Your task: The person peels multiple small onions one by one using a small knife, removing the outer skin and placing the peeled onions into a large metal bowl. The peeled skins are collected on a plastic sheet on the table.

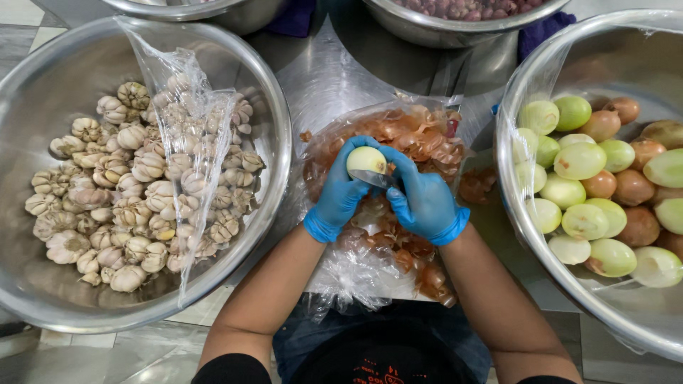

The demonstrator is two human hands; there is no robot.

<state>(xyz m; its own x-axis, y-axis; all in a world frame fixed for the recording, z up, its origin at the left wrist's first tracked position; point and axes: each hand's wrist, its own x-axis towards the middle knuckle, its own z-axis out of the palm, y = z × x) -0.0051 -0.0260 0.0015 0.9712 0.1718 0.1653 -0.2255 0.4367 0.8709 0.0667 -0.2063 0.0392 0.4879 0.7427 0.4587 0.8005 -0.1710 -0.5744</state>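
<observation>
- Basins: wide stainless-steel bowl of whole garlic bulbs [43, 92] to the left, clear plastic film draped over it; matching steel bowl of peeled and brown-skinned onions [519, 227] to the right.
- Clear plastic bag of papery brown onion skins [420, 142], crinkled, between the basins.
- Left hand [338, 199], blue glove, cupped around the onion.
- Right hand [423, 203], blue glove, closed on a small knife blade [373, 179].
- Peeled pale-green onion [366, 160], held above the skins; likely firm, smooth and slippery, best gripped round its middle.

Both blue-gloved hands meet at centre, left hand [340, 193] curled with fingers up, right hand [421, 201] closed beside it.
</observation>
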